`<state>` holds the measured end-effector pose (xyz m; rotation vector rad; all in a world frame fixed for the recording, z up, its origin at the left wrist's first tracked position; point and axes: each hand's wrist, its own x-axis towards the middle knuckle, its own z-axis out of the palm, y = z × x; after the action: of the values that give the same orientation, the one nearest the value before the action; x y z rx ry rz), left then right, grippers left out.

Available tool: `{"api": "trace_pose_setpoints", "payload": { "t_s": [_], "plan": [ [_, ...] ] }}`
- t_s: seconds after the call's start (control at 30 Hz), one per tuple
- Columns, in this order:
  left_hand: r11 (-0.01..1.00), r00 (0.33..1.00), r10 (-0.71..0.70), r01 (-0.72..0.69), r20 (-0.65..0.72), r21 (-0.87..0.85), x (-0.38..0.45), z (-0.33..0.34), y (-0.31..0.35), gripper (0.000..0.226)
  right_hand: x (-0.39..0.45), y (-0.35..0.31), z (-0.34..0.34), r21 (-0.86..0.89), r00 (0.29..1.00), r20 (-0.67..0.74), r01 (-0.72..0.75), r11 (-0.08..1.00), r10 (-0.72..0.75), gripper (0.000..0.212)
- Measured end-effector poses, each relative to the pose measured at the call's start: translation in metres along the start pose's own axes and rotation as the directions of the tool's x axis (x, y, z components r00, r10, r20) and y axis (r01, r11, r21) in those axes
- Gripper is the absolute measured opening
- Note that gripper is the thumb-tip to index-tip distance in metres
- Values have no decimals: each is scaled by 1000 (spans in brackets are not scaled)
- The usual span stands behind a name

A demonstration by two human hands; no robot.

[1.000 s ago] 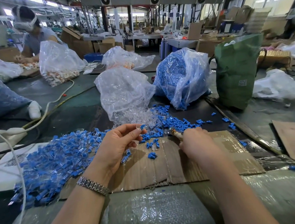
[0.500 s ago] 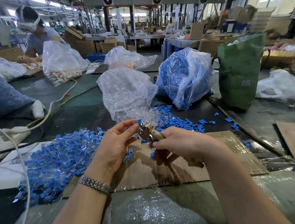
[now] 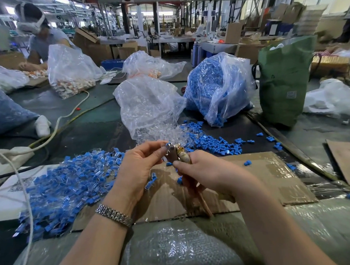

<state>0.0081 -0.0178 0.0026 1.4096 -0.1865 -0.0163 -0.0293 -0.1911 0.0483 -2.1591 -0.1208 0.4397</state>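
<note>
- Over the cardboard sheet (image 3: 262, 168) in front of you, your hands meet: two hands, one tool, one small part between them.
- Your right hand (image 3: 208, 173) grips one pair of pliers (image 3: 176, 153). Its fingers curl tight round the taped handles, and one handle end sticks out below the palm toward you.
- Your left hand (image 3: 139, 170) pinches a single blue piece (image 3: 168, 145) between thumb and fingertips, with the other fingers loosely curved.
- That blue piece sits right at the metal head of the pliers, touching it, just above and to the left of your right thumb. You cannot tell whether the head has closed on it.
- One metal bracelet (image 3: 113, 215) circles your left wrist.
- Two lots of parts lie on the table (image 3: 90, 132): one heap of blue-and-clear parts (image 3: 72, 187) to the left of your left hand, and one looser scatter of blue parts (image 3: 210, 143) just beyond your right hand.
- Three bags stand past the hands: one clear bag (image 3: 149, 105) spilling clear parts, one bag of blue parts (image 3: 214, 86) to its right, and one green bag (image 3: 284, 77) farther right.
- One other person (image 3: 43, 38) works at the far left of the table, beside another bag (image 3: 71, 72) holding pale parts.
</note>
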Motion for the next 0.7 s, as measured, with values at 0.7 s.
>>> {"api": "trace_pose_setpoints", "payload": {
  "t_s": [0.7],
  "plan": [
    [355, 887, 445, -44, -127, 934, 4, -8, -10, 15, 11, 45, -36, -489, 827, -526, -484, 726, 197, 41]
  ]
}}
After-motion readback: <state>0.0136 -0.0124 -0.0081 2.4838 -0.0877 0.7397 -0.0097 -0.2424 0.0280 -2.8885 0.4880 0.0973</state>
